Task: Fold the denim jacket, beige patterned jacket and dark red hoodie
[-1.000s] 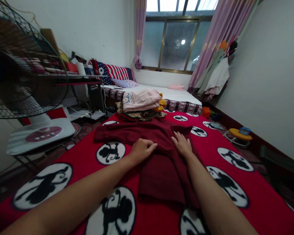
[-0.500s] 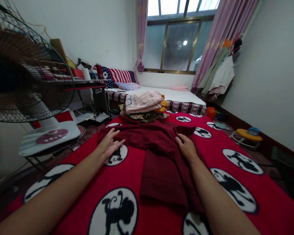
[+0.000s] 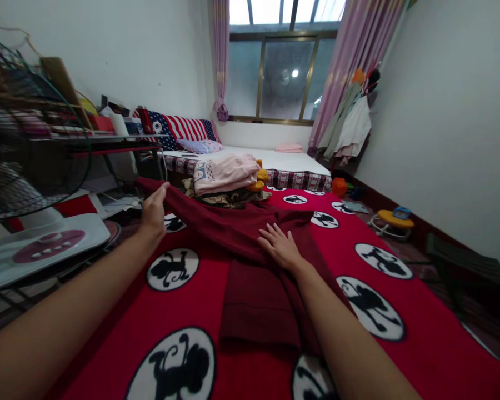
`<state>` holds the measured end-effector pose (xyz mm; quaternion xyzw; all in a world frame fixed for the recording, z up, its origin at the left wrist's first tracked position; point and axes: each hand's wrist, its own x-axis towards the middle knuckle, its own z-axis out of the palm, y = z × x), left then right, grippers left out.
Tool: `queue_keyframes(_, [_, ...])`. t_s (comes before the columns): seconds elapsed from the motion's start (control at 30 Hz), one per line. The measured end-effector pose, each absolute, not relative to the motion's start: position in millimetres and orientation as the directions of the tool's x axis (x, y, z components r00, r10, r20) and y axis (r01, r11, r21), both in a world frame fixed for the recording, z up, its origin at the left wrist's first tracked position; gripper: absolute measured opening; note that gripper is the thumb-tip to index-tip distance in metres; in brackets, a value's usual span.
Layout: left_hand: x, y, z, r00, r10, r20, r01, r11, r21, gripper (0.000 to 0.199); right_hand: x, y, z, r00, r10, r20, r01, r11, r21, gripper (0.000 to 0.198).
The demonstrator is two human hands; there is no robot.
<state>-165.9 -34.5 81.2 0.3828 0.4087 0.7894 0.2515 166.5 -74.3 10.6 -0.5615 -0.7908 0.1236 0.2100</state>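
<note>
A dark maroon long-sleeved top lies partly folded on the red blanket, which is printed with black figures in white ovals. My left hand is closed on the end of one sleeve and holds it raised off the blanket at the left. From there the sleeve slants down to the body of the top. My right hand rests flat on the top's body, fingers spread. Just beyond the top is a stack of folded clothes, with a pale pink garment uppermost and a patterned one beneath.
A wire-caged fan stands close on the left, near a cluttered desk. Behind the stack is a bed with a white sheet. At right are a yellow stool and clothes hanging by the curtain.
My left hand has taken hold of the sleeve end and lifted it up. My right hand has shifted from the top's right edge onto its middle. The view has turned slightly right.
</note>
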Motion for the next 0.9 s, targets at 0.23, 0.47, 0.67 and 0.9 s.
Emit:
queue_keyframes(0.23, [-31,-47,130,0.044,0.689,0.724,-0.032,-0.723,0.690,0.036,190,-66,42,0.081,0.975,0.207,0.072,0.201,-0.977,0.069])
queue_keyframes(0.47, [62,-76,99,0.608,0.608,0.511,-0.023,-0.629,0.777,0.045,216,-78,72,0.081,0.988,0.131,-0.221,0.146,-0.964,0.063])
queue_keyframes(0.67, [19,-53,41,0.168,0.849,0.502,0.257,-0.529,0.809,0.031,229,-51,47,0.584,0.783,-0.216,-0.520,0.157,-0.840,0.015])
queue_keyframes(0.9, [19,-52,27,0.301,0.729,0.615,0.375,-0.683,0.627,0.020,251,-54,58,0.840,0.510,-0.182,-0.387,0.331,-0.861,0.023])
